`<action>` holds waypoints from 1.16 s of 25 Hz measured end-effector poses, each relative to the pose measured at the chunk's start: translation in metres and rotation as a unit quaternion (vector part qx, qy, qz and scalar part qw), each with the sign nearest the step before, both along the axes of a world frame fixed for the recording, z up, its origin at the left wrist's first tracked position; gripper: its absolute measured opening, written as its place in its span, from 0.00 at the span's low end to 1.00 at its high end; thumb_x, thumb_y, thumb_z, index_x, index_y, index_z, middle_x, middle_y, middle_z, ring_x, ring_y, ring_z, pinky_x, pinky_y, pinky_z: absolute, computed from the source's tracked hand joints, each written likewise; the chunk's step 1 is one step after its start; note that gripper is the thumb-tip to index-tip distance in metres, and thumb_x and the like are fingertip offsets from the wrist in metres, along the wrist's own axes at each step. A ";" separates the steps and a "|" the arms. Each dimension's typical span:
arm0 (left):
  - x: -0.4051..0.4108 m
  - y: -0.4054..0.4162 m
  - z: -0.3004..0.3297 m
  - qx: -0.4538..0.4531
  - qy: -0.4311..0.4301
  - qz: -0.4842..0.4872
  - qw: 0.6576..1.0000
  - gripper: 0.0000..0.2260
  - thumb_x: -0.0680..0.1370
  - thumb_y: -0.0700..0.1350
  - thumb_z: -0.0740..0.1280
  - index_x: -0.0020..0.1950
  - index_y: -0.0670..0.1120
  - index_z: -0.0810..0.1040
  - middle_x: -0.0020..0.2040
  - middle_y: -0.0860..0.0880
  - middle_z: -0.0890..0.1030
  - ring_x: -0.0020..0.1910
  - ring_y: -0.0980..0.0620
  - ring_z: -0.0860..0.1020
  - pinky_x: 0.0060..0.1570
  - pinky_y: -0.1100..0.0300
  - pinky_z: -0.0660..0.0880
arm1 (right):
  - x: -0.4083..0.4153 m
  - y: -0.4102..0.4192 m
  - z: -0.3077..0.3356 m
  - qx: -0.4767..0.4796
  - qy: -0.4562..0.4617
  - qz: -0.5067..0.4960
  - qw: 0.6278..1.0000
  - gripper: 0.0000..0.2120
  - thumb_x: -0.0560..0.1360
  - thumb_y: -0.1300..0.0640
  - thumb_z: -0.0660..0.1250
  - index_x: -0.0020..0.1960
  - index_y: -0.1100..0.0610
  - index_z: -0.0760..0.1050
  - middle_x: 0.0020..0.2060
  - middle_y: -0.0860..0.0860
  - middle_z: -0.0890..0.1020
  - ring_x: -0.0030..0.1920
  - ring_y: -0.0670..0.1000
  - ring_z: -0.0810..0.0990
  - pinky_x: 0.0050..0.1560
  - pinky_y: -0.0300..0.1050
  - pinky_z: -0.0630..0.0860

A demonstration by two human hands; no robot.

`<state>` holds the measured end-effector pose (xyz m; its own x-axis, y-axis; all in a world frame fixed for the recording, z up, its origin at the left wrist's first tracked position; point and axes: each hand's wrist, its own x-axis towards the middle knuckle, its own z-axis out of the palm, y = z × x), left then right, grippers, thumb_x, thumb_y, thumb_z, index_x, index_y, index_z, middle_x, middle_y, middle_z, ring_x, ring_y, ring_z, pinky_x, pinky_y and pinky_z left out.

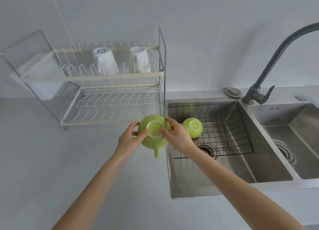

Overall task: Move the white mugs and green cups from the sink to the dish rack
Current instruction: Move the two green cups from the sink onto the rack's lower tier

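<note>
I hold a green cup (154,132) upside down over the counter, just left of the sink's edge, its handle pointing toward me. My left hand (129,138) grips its left side and my right hand (176,134) its right side. A second green cup (192,127) lies upside down in the black wire basket (229,126) inside the left sink basin (207,178). Two white mugs (105,61) (140,59) stand upside down on the top tier of the dish rack (110,74). The rack's lower tier (112,105) holds nothing.
A dark faucet (269,70) rises behind the sink, between the two basins. The right basin (293,140) has a drain. A sink plug (233,91) lies on the ledge behind the basin. The grey counter (69,160) stretches left under the rack.
</note>
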<state>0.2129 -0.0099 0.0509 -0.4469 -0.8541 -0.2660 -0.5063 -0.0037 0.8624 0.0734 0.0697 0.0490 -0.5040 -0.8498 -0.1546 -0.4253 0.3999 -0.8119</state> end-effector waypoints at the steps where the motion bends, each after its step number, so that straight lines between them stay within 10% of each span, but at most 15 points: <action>1: 0.001 -0.008 0.002 0.001 0.005 -0.001 1.000 0.32 0.62 0.61 0.65 0.64 0.54 0.69 0.55 0.44 0.79 0.55 0.44 0.78 0.63 0.48 0.73 | 0.002 -0.006 0.003 0.000 0.001 -0.001 1.000 0.26 0.76 0.49 0.62 0.71 0.53 0.63 0.61 0.61 0.76 0.61 0.58 0.75 0.62 0.49 0.72; 25: -0.059 -0.167 -0.025 0.016 -0.021 0.064 0.998 0.21 0.75 0.53 0.63 0.65 0.43 0.71 0.61 0.41 0.76 0.59 0.42 0.75 0.61 0.52 0.73 | -0.029 -0.182 -0.006 0.073 0.018 0.012 0.997 0.27 0.77 0.55 0.60 0.74 0.56 0.56 0.64 0.61 0.72 0.59 0.60 0.75 0.39 0.41 0.69; 29: -0.063 -0.167 -0.031 -0.014 -0.053 0.048 0.997 0.20 0.77 0.54 0.60 0.64 0.43 0.71 0.61 0.41 0.77 0.60 0.42 0.74 0.54 0.58 0.68 | -0.029 -0.183 -0.019 0.094 0.012 0.014 0.995 0.27 0.77 0.54 0.59 0.74 0.56 0.55 0.64 0.63 0.71 0.61 0.62 0.73 0.53 0.49 0.71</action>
